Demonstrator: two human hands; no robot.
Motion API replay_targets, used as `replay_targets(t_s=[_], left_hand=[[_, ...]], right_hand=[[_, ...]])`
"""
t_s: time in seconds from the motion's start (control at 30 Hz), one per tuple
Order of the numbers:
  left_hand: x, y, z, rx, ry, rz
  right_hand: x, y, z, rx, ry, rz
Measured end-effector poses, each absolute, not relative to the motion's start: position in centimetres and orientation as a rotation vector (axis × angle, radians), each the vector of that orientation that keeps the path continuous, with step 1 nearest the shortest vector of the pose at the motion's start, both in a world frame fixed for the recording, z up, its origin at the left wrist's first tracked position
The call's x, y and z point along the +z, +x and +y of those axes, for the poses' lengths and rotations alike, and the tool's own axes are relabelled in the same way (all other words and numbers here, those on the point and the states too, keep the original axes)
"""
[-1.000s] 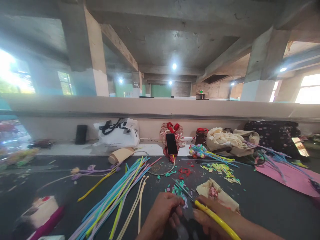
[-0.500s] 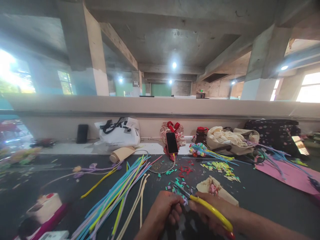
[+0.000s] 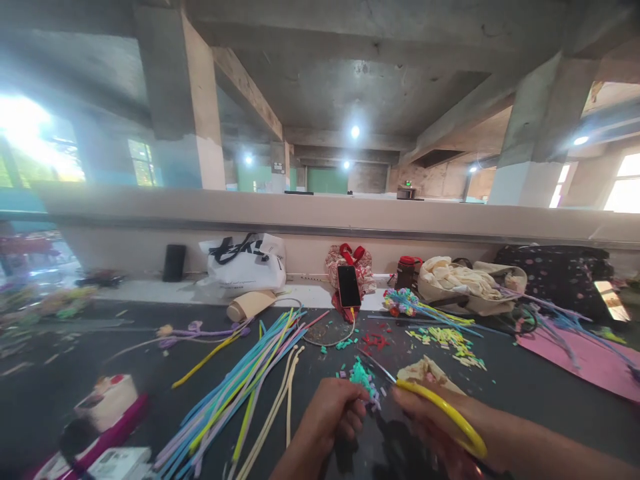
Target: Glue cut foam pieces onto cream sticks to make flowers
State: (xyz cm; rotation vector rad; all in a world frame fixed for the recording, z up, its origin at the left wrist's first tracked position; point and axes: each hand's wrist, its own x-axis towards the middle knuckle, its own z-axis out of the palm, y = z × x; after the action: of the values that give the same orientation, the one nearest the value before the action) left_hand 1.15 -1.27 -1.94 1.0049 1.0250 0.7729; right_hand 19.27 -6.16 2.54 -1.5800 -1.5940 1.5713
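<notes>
My right hand (image 3: 425,417) is wrapped round a pair of scissors with yellow handles (image 3: 445,408); the blades point forward and left over the table. Opposite it, my left hand (image 3: 337,413) is closed with thumb and fingertips pinched together, and whatever they hold is too hidden to make out. Just beyond my fingers lies a heap of small cut green and lilac pieces (image 3: 363,377). Red cut pieces (image 3: 375,342) are scattered behind the heap. Left of my hands, a bundle of long fuzzy pipe cleaners (image 3: 240,387) in blue, yellow and lilac lies beside a few cream ones (image 3: 275,413).
A propped phone (image 3: 349,285) with a cable stands at the back. Yellow cut pieces (image 3: 447,340) and a crumpled beige wrapper (image 3: 425,370) lie to the right, near pink sheet material (image 3: 575,357). Bags, including a white one (image 3: 247,263), line the partition.
The scissors and my right hand have shifted slightly right, and the yellow handle has turned. My left hand stays nearly in place. The whole view has moved a little.
</notes>
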Motion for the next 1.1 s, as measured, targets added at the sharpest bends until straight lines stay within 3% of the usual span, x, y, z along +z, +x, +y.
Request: replay_targets(t_s=[1.1], left_hand=[[-2.6,1.1,-0.9,0.723,1.082,1.015]], right_hand=[[1.2,18.4,-5.8,1.538,-1.609,-1.689]])
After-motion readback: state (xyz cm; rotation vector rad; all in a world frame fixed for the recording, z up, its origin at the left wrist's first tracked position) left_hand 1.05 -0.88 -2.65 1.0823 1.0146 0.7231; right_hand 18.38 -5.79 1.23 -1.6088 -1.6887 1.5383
